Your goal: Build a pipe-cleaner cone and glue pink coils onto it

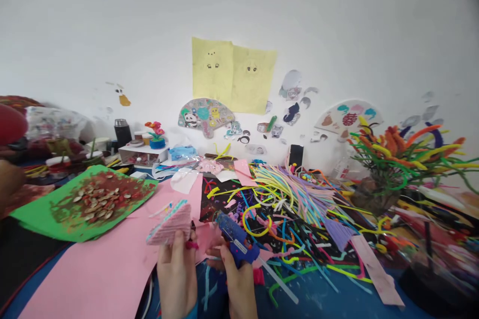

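Observation:
My left hand (176,271) is closed on a folded pink paper fan (169,225) with a light blue edge, held up over the pink sheet (101,269). My right hand (239,284) grips a blue glue gun (235,238), its nozzle pointing up and left toward the fan's base. A clear glue stick (279,281) sticks out behind the gun. Both hands sit low in the middle of the view, close together.
A green sheet (41,214) with seeds glued on a brown patch lies at left. A heap of coloured pipe cleaners (295,199) covers the middle and right. A pipe-cleaner flower pot (377,194) stands at right. Small boxes and jars (142,152) line the wall.

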`<state>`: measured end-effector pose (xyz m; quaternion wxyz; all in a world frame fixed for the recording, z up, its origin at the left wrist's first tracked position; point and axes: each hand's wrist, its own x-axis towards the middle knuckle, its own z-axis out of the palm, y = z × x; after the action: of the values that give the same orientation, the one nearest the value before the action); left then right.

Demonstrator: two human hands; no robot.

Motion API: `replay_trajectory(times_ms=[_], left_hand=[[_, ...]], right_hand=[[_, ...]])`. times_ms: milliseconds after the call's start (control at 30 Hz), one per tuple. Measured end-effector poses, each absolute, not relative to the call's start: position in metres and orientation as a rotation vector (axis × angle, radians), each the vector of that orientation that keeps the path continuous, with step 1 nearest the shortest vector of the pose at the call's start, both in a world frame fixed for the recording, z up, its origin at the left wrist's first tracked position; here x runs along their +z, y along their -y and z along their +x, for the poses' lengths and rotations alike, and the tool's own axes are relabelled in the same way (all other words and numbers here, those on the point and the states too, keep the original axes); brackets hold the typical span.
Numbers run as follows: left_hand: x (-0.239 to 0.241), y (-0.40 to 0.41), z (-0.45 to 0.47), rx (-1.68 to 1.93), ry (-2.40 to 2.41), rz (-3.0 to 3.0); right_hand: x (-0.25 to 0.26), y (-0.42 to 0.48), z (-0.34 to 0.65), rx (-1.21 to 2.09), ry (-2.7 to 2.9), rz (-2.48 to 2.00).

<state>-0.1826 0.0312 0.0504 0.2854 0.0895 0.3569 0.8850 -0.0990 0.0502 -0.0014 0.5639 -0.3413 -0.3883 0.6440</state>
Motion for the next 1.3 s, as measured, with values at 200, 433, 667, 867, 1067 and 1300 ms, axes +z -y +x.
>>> replay_trajectory(times_ms=[200, 433, 667, 867, 1067, 1300], left_hand=[[0.047, -0.029, -0.166, 2.331, -0.967, 0.227], [0.048, -0.014, -0.166, 2.313, -0.914, 0.127], [0.041, -0.013, -0.171, 2.156, -0.831, 0.149], [0.045, -0.020, -0.178, 2.216, -0.953, 0.123], [0.044, -0.028, -0.194, 2.445, -1.006, 0.212], [0.040, -0.026, -0.189, 2.125, -0.869, 0.328]], right_hand=[[0.003, -0.045, -0.104, 1.654, 0.776, -0.759], [0.007, -0.042, -0.104, 1.737, 0.750, -0.680], [-0.008, -0.043, -0.107, 1.517, 0.710, -0.919], [-0.005, -0.043, -0.105, 1.647, 0.901, -0.648], [0.004, -0.043, -0.102, 1.507, 0.656, -0.726], [0.011, -0.042, -0.101, 1.461, 0.785, -0.672]])
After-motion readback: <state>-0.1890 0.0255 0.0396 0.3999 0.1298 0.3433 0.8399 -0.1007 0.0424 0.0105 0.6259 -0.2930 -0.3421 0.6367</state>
